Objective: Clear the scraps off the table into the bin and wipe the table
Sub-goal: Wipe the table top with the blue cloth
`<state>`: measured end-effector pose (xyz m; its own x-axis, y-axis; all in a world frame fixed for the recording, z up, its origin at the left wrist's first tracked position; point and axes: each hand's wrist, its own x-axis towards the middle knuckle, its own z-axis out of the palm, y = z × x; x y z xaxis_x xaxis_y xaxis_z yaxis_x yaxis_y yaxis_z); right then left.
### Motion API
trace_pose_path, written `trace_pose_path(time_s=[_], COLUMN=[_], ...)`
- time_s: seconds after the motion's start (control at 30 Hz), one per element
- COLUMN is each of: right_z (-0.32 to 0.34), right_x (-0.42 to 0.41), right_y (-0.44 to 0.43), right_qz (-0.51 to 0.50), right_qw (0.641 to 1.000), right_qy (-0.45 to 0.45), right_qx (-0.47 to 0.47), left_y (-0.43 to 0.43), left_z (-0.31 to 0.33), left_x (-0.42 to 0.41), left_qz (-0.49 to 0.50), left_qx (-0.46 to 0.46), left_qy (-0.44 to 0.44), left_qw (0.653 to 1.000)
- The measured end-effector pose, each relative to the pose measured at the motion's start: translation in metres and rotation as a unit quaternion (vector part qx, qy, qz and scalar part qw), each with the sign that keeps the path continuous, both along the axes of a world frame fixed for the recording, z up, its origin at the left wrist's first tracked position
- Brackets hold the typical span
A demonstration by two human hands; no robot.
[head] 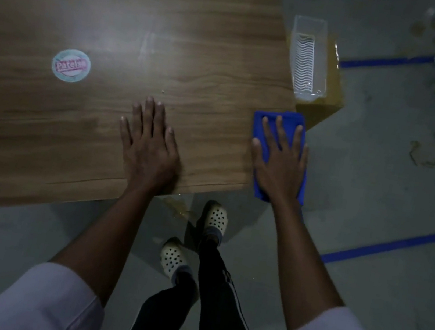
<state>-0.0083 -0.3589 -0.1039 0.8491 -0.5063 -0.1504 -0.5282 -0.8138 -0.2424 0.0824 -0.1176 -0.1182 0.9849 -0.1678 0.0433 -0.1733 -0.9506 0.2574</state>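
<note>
- The right grip (282,160) lies flat on the blue cloth (288,117), fingers straight and spread. It is open and presses the cloth down instead of clutching it. A flat palm puts even weight over the whole pad, which suits wiping.
- The cloth sits at the near right corner of the table (174,31), and part of it hangs over the right edge. It looks placed to carry whatever it gathers off that edge.
- The left grip (151,143) is also open, palm down on bare wood just inside the near edge, well apart from the cloth and holding nothing. It probably steadies the person as they lean over the table.
- A clear container (310,57) stands just beside the right edge, towards the far corner, on top of a yellow box (331,97). The box lifts its rim close to table height, probably so scraps can be swept straight in. I take it to be the bin, and it looks empty.
- One small crumb (162,91) lies beyond the left grip's fingertips. No other scraps show on the table.
- A round printed sticker (71,65) lies flat towards the left. I cannot tell whether it is stuck down or loose.
- Most of the clearing appears done, and the wiping is the step in hand.
</note>
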Motion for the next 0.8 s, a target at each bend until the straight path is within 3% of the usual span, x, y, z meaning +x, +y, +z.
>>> trace_pose_path(time_s=[0.13,0.33,0.43,0.6,0.8], right_z=[-0.001,0.001,0.000,-0.003,-0.004], right_x=[0.055,0.095,0.075,0.057,0.154], right_y=[0.014,0.112,0.079,-0.002,-0.028], right_qz=[-0.049,0.132,0.182,0.068,-0.025], right_qw=[0.999,0.991,0.983,0.998,0.999], right_qy=[-0.013,-0.025,-0.030,-0.009,-0.021], right_qx=[0.001,0.008,0.022,-0.006,0.000], left_y=[-0.002,-0.001,-0.012,-0.038,-0.060], left_z=[-0.003,-0.005,0.005,0.019,0.015], left_x=[0.000,0.005,0.016,0.062,0.150], left_qz=[0.004,0.007,0.001,-0.031,-0.072], left_qx=[0.010,0.026,0.015,-0.001,0.000], left_qy=[-0.014,-0.008,-0.009,0.034,0.044], left_qw=[1.000,1.000,1.000,0.999,0.996])
